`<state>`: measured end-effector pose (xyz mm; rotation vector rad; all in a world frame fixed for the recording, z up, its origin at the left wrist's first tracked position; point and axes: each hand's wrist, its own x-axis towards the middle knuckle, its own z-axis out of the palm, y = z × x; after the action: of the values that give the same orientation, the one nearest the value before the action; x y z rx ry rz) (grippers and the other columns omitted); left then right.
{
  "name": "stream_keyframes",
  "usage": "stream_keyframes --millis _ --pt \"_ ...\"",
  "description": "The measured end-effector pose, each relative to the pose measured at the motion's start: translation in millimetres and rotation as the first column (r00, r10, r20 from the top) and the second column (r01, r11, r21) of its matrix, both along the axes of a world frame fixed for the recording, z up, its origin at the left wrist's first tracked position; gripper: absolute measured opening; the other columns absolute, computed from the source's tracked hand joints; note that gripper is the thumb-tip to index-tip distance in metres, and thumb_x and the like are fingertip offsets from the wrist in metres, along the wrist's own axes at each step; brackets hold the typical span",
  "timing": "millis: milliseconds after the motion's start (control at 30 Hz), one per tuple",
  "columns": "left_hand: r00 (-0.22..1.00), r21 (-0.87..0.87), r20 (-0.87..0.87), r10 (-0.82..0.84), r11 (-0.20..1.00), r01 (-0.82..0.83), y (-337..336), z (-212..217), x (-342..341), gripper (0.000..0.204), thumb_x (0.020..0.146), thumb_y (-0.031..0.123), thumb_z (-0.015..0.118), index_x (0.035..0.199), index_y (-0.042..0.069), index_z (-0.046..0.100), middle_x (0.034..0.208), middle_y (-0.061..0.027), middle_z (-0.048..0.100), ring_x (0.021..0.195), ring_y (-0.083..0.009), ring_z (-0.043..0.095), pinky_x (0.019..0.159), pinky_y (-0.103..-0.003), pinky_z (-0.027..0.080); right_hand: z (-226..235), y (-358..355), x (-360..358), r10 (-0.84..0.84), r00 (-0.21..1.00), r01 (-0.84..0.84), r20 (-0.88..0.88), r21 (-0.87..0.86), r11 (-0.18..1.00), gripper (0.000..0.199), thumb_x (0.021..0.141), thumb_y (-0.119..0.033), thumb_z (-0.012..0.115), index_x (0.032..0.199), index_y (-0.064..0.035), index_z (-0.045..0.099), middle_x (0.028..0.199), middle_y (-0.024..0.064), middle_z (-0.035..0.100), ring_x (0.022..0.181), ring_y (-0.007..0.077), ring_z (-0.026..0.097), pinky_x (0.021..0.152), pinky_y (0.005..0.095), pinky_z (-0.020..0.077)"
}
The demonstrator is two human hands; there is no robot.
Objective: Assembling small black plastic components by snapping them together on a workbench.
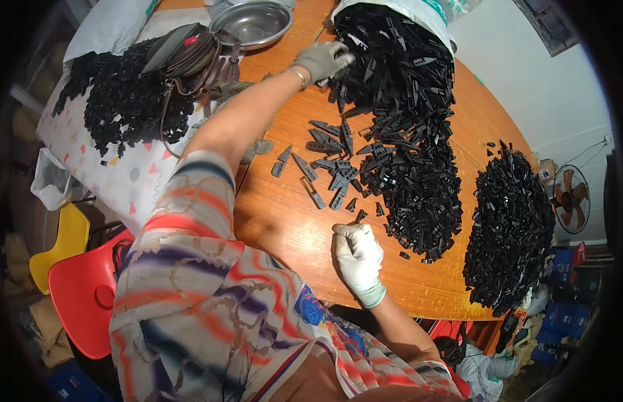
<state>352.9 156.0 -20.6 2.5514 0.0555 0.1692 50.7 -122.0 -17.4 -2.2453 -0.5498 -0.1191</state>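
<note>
Nearest, the white-gloved right hand (357,258) seems clenched on a small black plastic piece (360,216); the grey-gloved left hand (323,60), far off, grasps into the black plastic parts heap (405,134).

Small workshop, heaped black plastic parts (418,181), sacks (418,10)

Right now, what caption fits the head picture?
Gloved left hand reaches into black plastic parts; right hand rests on wooden table.

A shiny metal bowl (252,23) sits at the far end of the round wooden table (284,228). A fan (570,198) stands by the white wall. A red chair (84,295) and a yellow chair (60,249) are close together. Blue crates (566,315) sit low on the floor.
</note>
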Motion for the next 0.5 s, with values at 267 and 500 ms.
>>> stream_keyframes --millis 267,500 --pt "0.954 0.170 0.063 -0.293 0.945 0.279 -24.8 3.7 -77.3 0.049 0.094 0.048 0.046 0.133 0.019 0.050 0.139 -0.0119 0.047 0.128 -0.0286 0.044 0.105 -0.042 0.038 0.3 0.3 1.2 0.004 0.999 -0.005 0.038 0.018 1.000 0.010 0.080 -0.004 0.067 0.087 -0.0099 0.069 0.081 0.0103 0.061 0.068 0.0255 0.063 0.061 0.0321 0.0491" --pt "0.841 0.178 0.508 -0.185 0.978 0.108 -10.0 44.5 -25.8 0.045 0.093 0.050 0.045 0.127 0.022 0.052 0.114 -0.0141 0.061 0.098 -0.0348 0.062 0.082 -0.044 0.050 1.9 -1.2 0.0 -0.012 1.000 0.012 -0.008 0.029 1.000 0.011 0.080 -0.004 0.067 0.088 -0.0115 0.069 0.082 0.0088 0.062 0.068 0.0251 0.063 0.060 0.0326 0.0489"
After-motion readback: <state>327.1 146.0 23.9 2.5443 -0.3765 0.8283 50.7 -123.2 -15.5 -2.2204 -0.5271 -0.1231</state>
